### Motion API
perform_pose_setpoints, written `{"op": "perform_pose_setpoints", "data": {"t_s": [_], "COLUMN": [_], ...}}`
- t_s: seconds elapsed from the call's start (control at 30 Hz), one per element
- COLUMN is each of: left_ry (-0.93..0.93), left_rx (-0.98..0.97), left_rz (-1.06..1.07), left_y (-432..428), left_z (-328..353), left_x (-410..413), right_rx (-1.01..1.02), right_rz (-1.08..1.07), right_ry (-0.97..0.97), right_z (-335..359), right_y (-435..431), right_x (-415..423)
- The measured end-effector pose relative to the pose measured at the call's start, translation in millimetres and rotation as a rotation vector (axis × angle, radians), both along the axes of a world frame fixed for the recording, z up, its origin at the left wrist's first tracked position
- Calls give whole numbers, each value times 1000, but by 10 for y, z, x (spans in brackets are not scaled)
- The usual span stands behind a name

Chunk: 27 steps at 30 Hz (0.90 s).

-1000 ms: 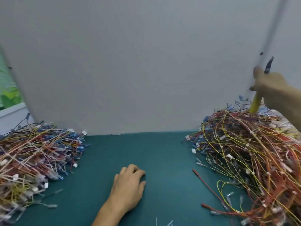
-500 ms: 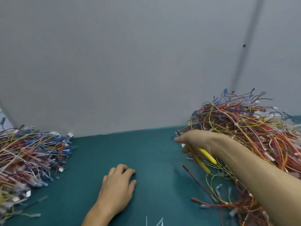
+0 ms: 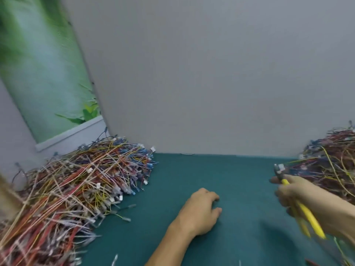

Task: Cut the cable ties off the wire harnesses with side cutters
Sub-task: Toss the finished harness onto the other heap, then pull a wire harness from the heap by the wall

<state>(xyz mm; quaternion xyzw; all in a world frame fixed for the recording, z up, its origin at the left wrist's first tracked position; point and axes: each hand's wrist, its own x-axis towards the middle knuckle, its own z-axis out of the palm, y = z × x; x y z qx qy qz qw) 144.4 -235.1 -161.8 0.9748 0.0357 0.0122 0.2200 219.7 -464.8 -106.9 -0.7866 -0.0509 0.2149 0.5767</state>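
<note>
My right hand (image 3: 307,200) grips the yellow-handled side cutters (image 3: 305,212) at the right, their dark jaws pointing up-left beside a white connector at the edge of the right pile of wire harnesses (image 3: 332,166). My left hand (image 3: 199,212) rests palm down on the green mat (image 3: 221,179), fingers loosely curled, holding nothing. A second, larger pile of wire harnesses (image 3: 76,189) lies at the left. No cable tie can be made out in the blur.
A grey partition wall (image 3: 211,73) closes off the back of the mat. A green poster (image 3: 38,64) hangs at the upper left. Small white cut bits (image 3: 114,260) lie at the near edge of the mat.
My view has swung left, so the left pile now fills more of the frame. My right hand with the cutters has come down from the wall to the near edge of the right pile. My left hand stayed put.
</note>
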Motion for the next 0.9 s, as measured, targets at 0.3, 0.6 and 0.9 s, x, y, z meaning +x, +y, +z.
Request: {"op": "perform_pose_setpoints", "data": {"t_s": [0.3,0.6,0.9], "left_ry": [-347,-467,-144], "left_rx": [234,502,573], "left_rz": [351,862,1041], "left_y": [573,1415,1837], "left_z": [441,812,900], "left_x": [-151,-385,-463], "right_rx": [-842,-860,-857], "right_rz": [226,205,217], "right_ry": [-815,-864,-862], "right_z": [-610,-739,-726], "right_y": [398,363,356], "right_x": [-365,-260,-255]}}
